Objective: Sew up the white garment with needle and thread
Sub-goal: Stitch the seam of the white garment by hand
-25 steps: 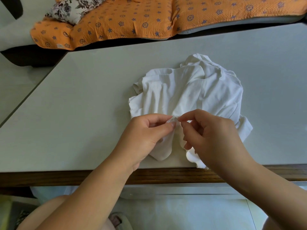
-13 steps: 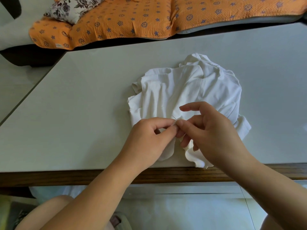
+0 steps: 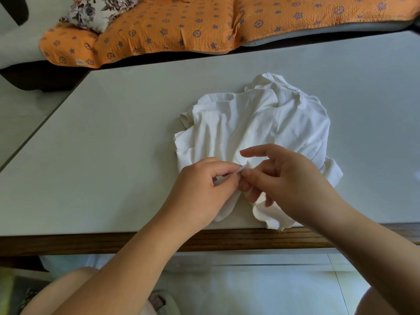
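1. The white garment point(image 3: 256, 123) lies crumpled on the counter point(image 3: 102, 155), by its front edge and right of the middle. One ruffled hem reaches that edge.
2. The left hand point(image 3: 200, 192) pinches a small raised fold of the garment between thumb and forefinger.
3. The right hand point(image 3: 293, 185) meets it at the same fold, thumb and curled fingers nipping the cloth, forefinger lifted straight (whether it holds anything finer is too small to tell).
4. Beyond the counter's far edge lies an orange patterned quilt point(image 3: 181, 26) with a floral cushion point(image 3: 97, 10) on it.
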